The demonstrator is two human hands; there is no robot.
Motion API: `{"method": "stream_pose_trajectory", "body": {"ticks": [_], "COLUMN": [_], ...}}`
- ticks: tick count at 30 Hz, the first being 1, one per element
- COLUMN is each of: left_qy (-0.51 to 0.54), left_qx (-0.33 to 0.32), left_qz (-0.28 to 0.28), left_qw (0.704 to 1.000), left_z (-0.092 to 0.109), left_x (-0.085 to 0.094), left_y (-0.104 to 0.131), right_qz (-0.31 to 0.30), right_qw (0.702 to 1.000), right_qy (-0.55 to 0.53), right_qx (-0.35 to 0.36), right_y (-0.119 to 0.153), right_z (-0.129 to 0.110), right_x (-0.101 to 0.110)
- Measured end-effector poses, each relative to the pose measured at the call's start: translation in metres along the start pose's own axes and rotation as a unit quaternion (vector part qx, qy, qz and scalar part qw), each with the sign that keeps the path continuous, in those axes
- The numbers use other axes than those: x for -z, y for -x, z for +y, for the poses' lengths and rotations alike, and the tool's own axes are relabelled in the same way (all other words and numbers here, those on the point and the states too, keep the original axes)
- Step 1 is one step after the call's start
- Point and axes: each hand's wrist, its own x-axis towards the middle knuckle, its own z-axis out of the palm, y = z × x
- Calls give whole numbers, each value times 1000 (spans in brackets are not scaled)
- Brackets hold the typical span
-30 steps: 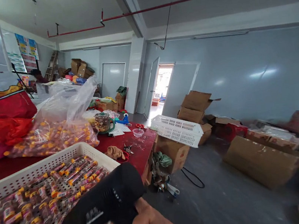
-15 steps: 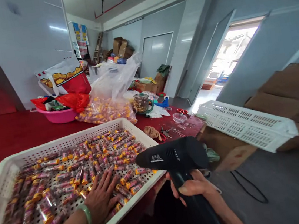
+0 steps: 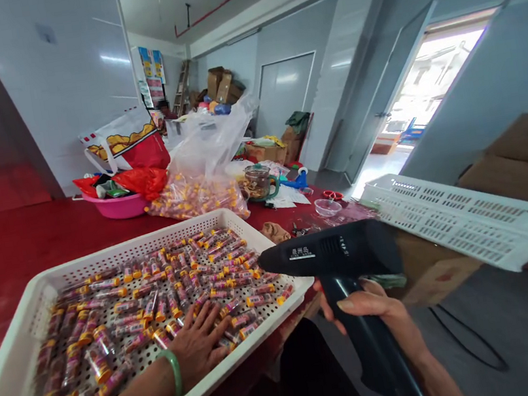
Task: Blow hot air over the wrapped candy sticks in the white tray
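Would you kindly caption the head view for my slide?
Left hand flat on wrapped tubes in a white tray; right hand grips black heat gun.

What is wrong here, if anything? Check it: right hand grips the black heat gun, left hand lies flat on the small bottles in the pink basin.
One slip. The left hand lies flat on the small bottles in the white perforated tray, not the pink basin, as the head view shows. The right hand does grip the black heat gun.

Our right hand (image 3: 375,310) has raised the black heat gun (image 3: 337,260) (nozzle now nearer the white tray (image 3: 22,307)), while our left hand (image 3: 199,343) slid slightly further across the small bottles (image 3: 160,299).
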Motion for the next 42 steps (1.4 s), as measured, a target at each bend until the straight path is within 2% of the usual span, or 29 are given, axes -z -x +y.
{"method": "stream_pose_trajectory", "body": {"ticks": [4, 8, 10, 13, 17, 22, 26, 31, 34, 38, 41, 42], "left_qy": [-3, -39, -39, -19, 11, 6, 19, -30, -41, -26, 11, 20], "left_qx": [-8, 3, -4, -18, -45, -17, -49, 58, 84, 53, 21, 19], "left_qz": [-44, -45, -58, -76, -58, 24, 1, 5, 2, -18, -62, -60], "left_qw": [999, 998, 998, 997, 997, 1000, 999, 998, 996, 998, 998, 998], "left_z": [6, 17, 24, 33, 37, 39, 45, 46, 52, 59, 55, 52], "left_x": [25, 45, 43, 30, 18, 20, 15, 19, 25, 16, 7, 8], "left_y": [-15, -49, -72, -104, -132, -147, -158, -188, -202, -197, -184, -178], "right_qz": [7, 37, 45, 21, -2, -11, 26, 32, 23, 5, -7, -12], "right_qw": [1000, 999, 999, 999, 998, 999, 998, 993, 992, 991, 991, 991], "right_qy": [-18, -14, -19, -31, -65, -43, -63, -112, -124, -131, -128, -127], "right_qx": [-1, -1, -3, -9, -16, 1, -11, -16, -19, -31, -35, -38], "right_y": [-7, -12, -13, -13, -16, -22, -19, -21, -24, -23, -21, -21], "right_z": [2, 0, -2, -1, 6, 8, 3, 5, 9, 10, 8, 8], "right_x": [2, 4, 6, 12, 25, 35, 30, 20, 18, 17, 14, 14]}}
